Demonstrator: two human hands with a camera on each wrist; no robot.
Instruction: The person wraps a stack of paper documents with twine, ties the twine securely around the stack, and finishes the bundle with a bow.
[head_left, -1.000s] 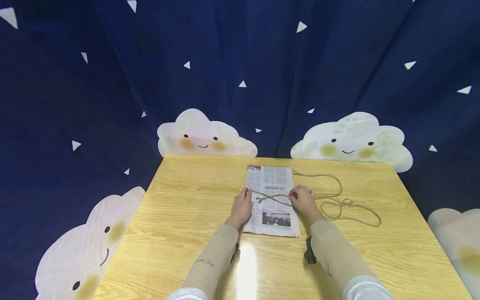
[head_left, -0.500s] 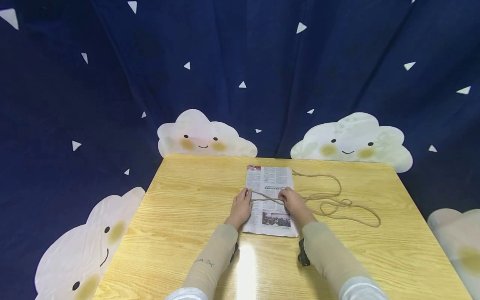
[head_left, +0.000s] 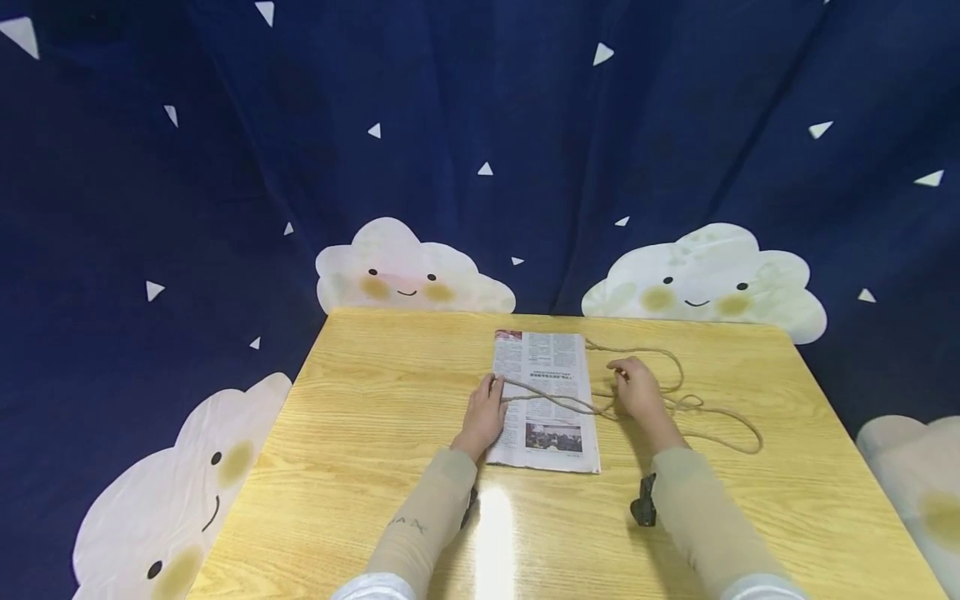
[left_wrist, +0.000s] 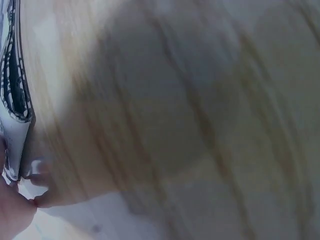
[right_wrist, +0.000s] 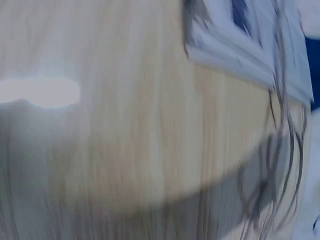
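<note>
A folded newspaper [head_left: 555,387] lies on the wooden table, two strands of thin tan rope [head_left: 558,401] running across it and crossing near its right edge. My left hand [head_left: 482,415] grips the newspaper's left edge, where both strands reach the fingers. In the left wrist view, the thumb [left_wrist: 15,212] is at the folded paper edge [left_wrist: 17,120]. To the right of the newspaper is my right hand [head_left: 640,392], above the rope, its fingers loosely bent with nothing showing between them. Rope strands [right_wrist: 282,115] appear blurred in the right wrist view.
More rope [head_left: 731,417] trails in loops over the right part of the table [head_left: 757,517]. One rope stretch comes out by the newspaper's upper right corner. A dark blue curtain [head_left: 442,108] with cloud prints hangs behind the table.
My right hand moved left over the newspaper, laying a rope end by the left hand, then let go and moved right, off the newspaper. The left hand stays in place.
</note>
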